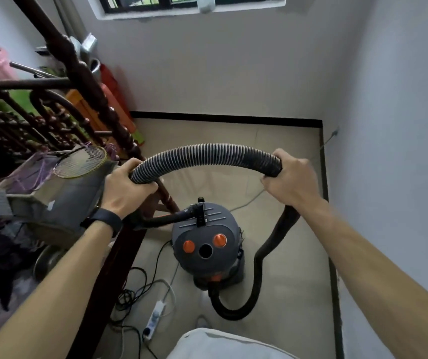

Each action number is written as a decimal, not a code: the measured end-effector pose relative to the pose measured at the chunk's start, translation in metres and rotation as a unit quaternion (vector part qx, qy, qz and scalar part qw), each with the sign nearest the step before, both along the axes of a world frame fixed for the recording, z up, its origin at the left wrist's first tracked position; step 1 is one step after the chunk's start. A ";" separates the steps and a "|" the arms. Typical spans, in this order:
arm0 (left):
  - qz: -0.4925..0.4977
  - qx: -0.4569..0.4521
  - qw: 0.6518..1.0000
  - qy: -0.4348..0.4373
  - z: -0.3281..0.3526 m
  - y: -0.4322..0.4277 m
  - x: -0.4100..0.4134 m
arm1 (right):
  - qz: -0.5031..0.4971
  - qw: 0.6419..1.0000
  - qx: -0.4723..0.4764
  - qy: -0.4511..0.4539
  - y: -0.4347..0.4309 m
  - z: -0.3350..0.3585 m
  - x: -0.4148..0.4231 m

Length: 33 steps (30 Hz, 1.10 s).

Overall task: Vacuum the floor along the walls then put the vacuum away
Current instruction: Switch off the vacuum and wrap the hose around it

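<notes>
A grey canister vacuum with two orange knobs stands on the beige tiled floor in front of me. Its ribbed black hose arches above it between my hands. My left hand grips one stretch of the hose at the left. My right hand grips it at the right, and from there the hose drops and loops back to the canister's base. A dark tube with a nozzle end lies across the vacuum's top.
A dark wooden carved bed frame with clutter and a badminton racket fills the left. A white power strip and black cables lie on the floor. White walls with black skirting close in ahead and right.
</notes>
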<state>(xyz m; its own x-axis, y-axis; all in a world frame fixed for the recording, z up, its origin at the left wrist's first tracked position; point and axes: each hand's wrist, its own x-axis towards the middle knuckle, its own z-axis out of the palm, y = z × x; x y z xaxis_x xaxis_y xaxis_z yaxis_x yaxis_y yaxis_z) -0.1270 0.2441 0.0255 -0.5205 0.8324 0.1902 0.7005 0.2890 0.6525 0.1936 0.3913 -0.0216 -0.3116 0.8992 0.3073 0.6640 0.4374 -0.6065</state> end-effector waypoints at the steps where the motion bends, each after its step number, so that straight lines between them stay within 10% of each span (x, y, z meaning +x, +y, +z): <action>1: -0.001 0.008 1.000 0.003 0.004 -0.002 -0.003 | 0.000 1.000 0.006 -0.006 0.003 0.006 -0.004; 19: 0.002 -0.072 0.995 0.064 -0.002 0.001 0.023 | 0.154 0.984 0.060 -0.072 -0.010 0.011 -0.099; 33: 0.100 -0.187 0.964 -0.159 -0.135 -0.021 -0.025 | 0.065 0.947 -0.315 0.002 -0.033 -0.194 -0.065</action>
<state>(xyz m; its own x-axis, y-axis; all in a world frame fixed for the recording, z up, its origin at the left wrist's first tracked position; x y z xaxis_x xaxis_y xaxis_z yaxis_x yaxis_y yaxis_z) -0.1523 0.2227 -0.1099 -0.6606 0.6889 -0.2985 0.3884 0.6538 0.6494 0.1288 0.3582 -0.2153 -0.4326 0.8582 -0.2763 0.6269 0.0660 -0.7763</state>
